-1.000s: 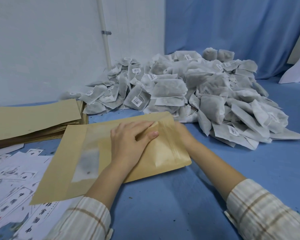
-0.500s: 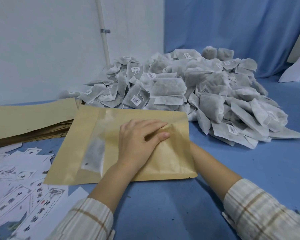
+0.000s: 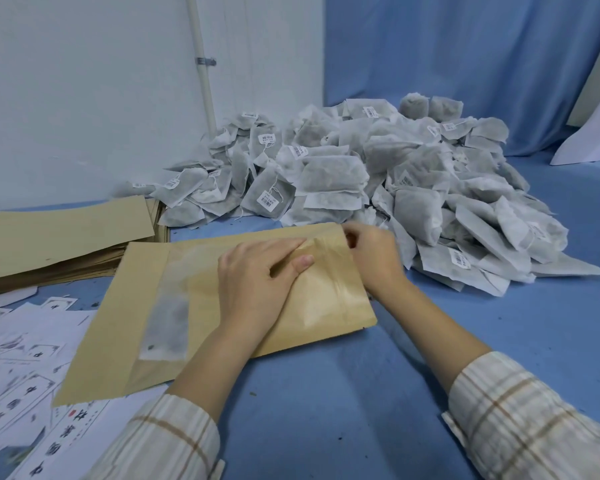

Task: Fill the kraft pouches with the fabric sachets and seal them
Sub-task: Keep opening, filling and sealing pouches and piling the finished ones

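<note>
Head view, near to far: 2 plaid sleeves reach over the blue bench (image 3: 326, 393). The left hand (image 3: 257, 282) lies flat, fingers straight, pressing the kraft pouch (image 3: 312, 306), which rests on the bench with a sachet showing through its window. The right hand (image 3: 374, 258) pinches the pouch's far right corner at the seal edge. Printed labels (image 3: 21, 368) and a stack of empty pouches (image 3: 59, 237) lie left; the sachet pile (image 3: 378, 181) sits beyond. Risk: trapped air or a bulging sachet could leave the closure gapped if pressure skips along it.
</note>
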Available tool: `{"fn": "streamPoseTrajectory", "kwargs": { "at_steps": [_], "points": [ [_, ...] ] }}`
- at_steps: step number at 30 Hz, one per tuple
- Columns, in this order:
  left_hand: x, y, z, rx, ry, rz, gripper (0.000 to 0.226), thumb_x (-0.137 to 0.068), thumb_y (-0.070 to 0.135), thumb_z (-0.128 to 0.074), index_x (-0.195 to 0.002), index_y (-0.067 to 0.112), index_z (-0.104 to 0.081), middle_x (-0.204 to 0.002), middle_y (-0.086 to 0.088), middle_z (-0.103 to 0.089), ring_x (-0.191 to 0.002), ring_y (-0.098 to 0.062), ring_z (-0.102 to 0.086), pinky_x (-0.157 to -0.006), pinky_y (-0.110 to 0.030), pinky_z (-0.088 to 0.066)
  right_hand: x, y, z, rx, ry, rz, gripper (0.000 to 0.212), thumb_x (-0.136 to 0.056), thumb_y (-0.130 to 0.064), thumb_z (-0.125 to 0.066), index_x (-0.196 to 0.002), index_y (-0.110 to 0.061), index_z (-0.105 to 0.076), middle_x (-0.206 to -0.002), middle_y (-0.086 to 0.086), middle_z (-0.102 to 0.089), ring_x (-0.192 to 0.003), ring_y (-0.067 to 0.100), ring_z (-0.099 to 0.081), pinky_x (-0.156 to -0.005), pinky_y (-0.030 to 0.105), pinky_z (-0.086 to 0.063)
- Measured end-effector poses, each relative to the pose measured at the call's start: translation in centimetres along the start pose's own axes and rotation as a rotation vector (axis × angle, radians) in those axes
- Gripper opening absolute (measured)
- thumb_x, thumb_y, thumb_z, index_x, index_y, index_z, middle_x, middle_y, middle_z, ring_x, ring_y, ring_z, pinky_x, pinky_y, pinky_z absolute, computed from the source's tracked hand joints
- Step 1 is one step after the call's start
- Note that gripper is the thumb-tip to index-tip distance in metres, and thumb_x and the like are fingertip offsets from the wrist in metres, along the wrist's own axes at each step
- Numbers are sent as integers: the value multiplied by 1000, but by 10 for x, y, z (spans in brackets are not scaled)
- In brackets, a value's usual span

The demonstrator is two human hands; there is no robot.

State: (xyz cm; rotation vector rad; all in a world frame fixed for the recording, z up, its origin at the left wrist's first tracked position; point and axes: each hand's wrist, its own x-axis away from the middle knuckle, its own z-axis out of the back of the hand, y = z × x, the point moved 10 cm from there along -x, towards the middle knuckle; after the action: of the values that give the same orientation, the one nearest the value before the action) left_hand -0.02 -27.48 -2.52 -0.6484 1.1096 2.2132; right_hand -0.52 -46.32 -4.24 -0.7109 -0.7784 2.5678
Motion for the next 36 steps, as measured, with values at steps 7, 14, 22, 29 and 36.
{"fn": "streamPoseTrajectory", "kwargs": {
  "at_steps": [7, 14, 22, 29, 36],
  "points": [
    [-3, -19, 9, -66, 62, 90, 29, -83, 49, -61, -107, 36, -70, -106, 12, -70, -104, -19, -55, -93, -31, -26, 0, 45, 25, 737, 105, -134, 41, -85, -7, -51, -122, -4, -34, -115, 21, -48, -102, 34, -50, -80, 35, -41],
    [-3, -21, 12, -67, 76, 89, 29, -83, 48, -61, -107, 36, -70, -105, 11, -70, -105, -19, -55, -90, -28, -23, 8, 20, 45, 117, 388, 84, 34, -87, -8, -45, -121, -9, -45, -85, 9, -60, -78, 30, -55, -64, 34, -35],
    [-7, -34, 24, -37, 122, 148, 29, -84, 47, -62, -108, 34, -71, -109, 10, -70, -109, -18, -56, -96, -32, -27, 7, 49, 30, -934, 332, -234, 13, -87, -7, -48, -94, -16, -53, -81, -3, -53, -51, 1, -55, -49, 24, -52],
    [-7, -20, 19, 60, 85, 96, 25, -82, 43, -65, -103, 33, -73, -106, 12, -70, -104, -17, -58, -100, -45, -35, 28, -21, -41, -704, -471, -11, 14, -92, -5, -52, -102, -8, -61, -93, 6, -63, -76, 9, -59, -62, 17, -48],
    [-1, -4, 3, 32, -13, -10, 23, -82, 46, -63, -101, 37, -72, -105, 23, -67, -102, -2, -52, -90, -16, -20, 48, -26, -62, -429, -706, -10, 13, -97, -12, -45, -99, -24, -52, -99, -3, -59, -78, -1, -52, -64, 7, -43]
  ]
}}
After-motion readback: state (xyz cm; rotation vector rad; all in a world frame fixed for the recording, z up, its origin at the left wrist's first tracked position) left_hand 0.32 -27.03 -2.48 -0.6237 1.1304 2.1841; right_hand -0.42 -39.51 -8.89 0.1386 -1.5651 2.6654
